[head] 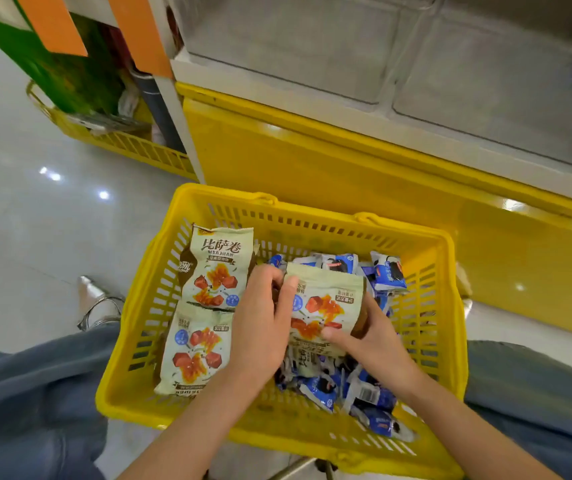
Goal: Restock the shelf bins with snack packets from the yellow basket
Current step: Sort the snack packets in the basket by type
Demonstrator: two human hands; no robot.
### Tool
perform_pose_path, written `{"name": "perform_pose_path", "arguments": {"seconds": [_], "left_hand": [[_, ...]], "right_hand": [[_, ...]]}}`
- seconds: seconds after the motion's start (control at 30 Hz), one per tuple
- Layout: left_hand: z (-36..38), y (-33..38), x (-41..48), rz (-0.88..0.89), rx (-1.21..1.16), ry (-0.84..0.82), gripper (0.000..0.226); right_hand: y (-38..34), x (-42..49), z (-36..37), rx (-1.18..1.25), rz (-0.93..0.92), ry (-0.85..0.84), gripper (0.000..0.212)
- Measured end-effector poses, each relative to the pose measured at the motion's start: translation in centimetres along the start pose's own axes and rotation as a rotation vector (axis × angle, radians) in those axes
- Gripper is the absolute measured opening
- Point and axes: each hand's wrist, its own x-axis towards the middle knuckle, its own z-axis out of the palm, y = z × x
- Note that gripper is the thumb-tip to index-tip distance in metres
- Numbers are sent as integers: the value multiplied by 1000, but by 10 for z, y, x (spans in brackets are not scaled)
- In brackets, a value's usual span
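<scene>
A yellow basket point(146, 358) sits on the floor between my knees. Both hands grip one cream snack packet point(329, 306) with red and orange print, held above the basket's middle. My left hand point(260, 327) curls round its left edge, thumb on the front. My right hand point(371, 337) grips its right and lower edge. Two more cream packets lie at the basket's left, one upper point(217, 268) and one lower point(192, 351). Several small blue and white packets point(364, 393) fill the right side under my hands.
Clear plastic shelf bins point(312, 46) stand on a white shelf above a yellow base panel point(312, 168) just behind the basket. A second yellow basket point(121, 140) with green packaging stands at the far left. Glossy tile floor lies to the left.
</scene>
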Motion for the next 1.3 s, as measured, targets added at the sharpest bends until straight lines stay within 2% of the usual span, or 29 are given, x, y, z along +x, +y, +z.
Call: {"name": "perform_pose_path", "arguments": {"seconds": [0.1, 0.17, 0.23, 0.33, 0.43, 0.53, 0.57, 0.63, 0.7, 0.77, 0.93, 1.03, 1.13, 1.2, 1.27, 1.3], "left_hand": [[-22, 1, -11, -8, -29, 30, 24], [-45, -10, -17, 17, -17, 111, 13], [-73, -29, -19, 41, 91, 228, 3], [-109, -67, -13, -66, 340, 323, 17], [-127, -97, -9, -285, 283, 159, 32], [-128, -112, -12, -344, 184, -33, 30], [-128, -114, -13, -346, 157, -42, 28], [-128, -117, -13, -345, 103, -31, 30], [-128, -119, -10, -358, 75, -23, 32], [-128, -119, -9, -363, 64, -15, 31], [-128, -119, -8, -360, 65, -11, 32], [-128, -120, -8, -339, 60, -5, 33], [-128, -120, -8, -341, 51, -11, 33], [-129, -119, -8, -364, 55, -27, 34], [-129, -112, -9, -366, 147, -14, 31], [-129, -106, -10, -347, 231, 47, 26]], "right_hand": [[-7, -7, 14, -4, -12, 45, 61], [-15, -7, 25, 25, -13, 71, 66], [-25, -1, 42, 41, -19, 101, 74], [-46, 28, 71, 30, -34, 158, 62], [-70, 65, 102, -6, 54, 160, 56], [-81, 85, 124, -222, 40, 107, 56], [-80, 87, 128, -333, 30, 122, 63], [-77, 86, 133, -477, 103, 157, 97], [-69, 81, 136, -384, 201, 75, 110], [-61, 80, 142, -279, 258, 10, 103], [-75, 109, 160, -250, 211, 100, 71], [-78, 116, 158, -263, 239, 63, 70], [-67, 102, 141, -276, 162, 26, 78], [-51, 85, 124, -288, 94, 74, 74], [-24, 70, 98, -387, 31, 132, 56], [-8, 64, 83, -480, 36, 121, 44]]}}
